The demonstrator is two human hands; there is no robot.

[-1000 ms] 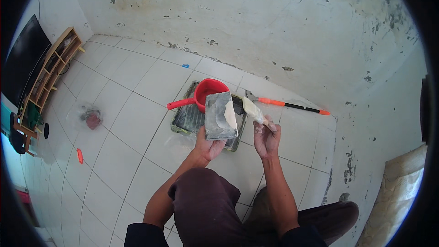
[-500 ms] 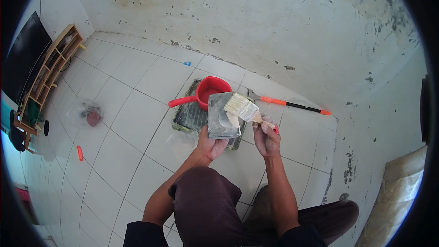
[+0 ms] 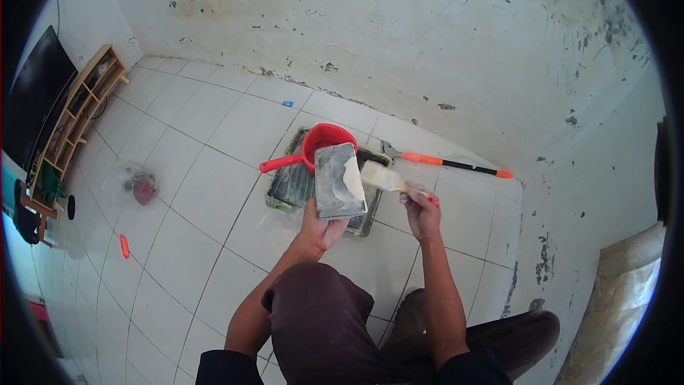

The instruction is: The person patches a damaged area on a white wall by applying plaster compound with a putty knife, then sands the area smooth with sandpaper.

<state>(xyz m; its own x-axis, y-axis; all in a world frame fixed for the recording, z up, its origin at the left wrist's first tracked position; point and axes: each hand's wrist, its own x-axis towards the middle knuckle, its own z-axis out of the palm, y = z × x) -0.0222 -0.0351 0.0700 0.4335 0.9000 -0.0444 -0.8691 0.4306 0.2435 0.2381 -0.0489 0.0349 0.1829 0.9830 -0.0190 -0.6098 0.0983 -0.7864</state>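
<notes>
My left hand (image 3: 322,229) is closed on the lower end of a grey rectangular plastering board (image 3: 333,182), its face tilted up. Cream-coloured paste (image 3: 353,178) lies along the board's right side. In my right hand (image 3: 422,212) is a flat paintbrush (image 3: 385,177), gripped by its handle. The whitish bristles point left, just right of the board and apart from it, slightly blurred. Beyond the board, a red dipper (image 3: 320,132) with a long handle rests on a dark paint tray (image 3: 285,191). The board hides part of both.
A long-handled scraper (image 3: 456,163) lies on the tiled floor (image 3: 214,203) near the peeling wall (image 3: 320,43). To the left are a plastic bag (image 3: 140,185), an orange object (image 3: 124,246) and a wooden TV stand (image 3: 82,103). A blue scrap (image 3: 287,104) lies farther off.
The brush has moved off the board's paste to the right, its bristles lifted clear. The board has shifted slightly left and down in my left hand.
</notes>
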